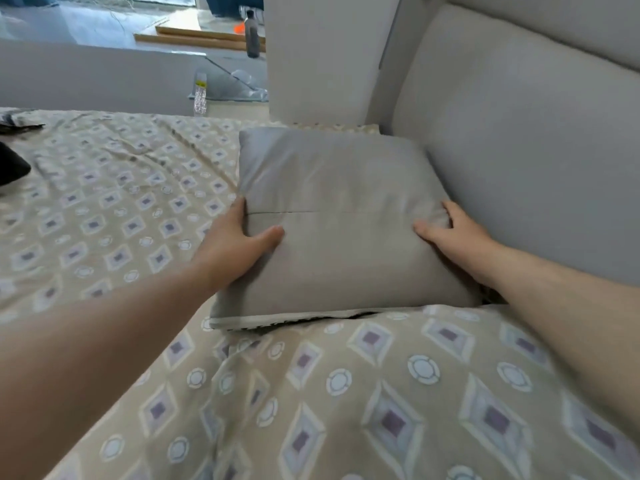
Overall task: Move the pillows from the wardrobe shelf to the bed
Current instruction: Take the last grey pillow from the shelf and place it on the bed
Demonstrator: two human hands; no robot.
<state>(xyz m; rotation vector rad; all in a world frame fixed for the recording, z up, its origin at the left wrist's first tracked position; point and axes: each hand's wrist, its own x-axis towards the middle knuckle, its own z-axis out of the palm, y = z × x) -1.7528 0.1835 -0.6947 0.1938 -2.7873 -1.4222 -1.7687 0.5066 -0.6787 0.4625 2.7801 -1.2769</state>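
A grey square pillow (pixel 339 216) lies on the bed (pixel 138 209), its far right side leaning against the padded grey headboard (pixel 519 150). My left hand (pixel 239 244) grips its left edge, thumb on top. My right hand (pixel 453 233) holds its right edge beside the headboard. The bed is covered by a beige sheet with diamond and circle patterns. A textured edge shows under the pillow's near side. The wardrobe is out of view.
A dark object (pixel 12 168) lies at the bed's far left edge. Beyond the bed stand a white pillar (pixel 322 57), a dark bottle (pixel 252 34), wooden boards (pixel 194 34) and a clear plastic sheet (pixel 225 84) on the floor.
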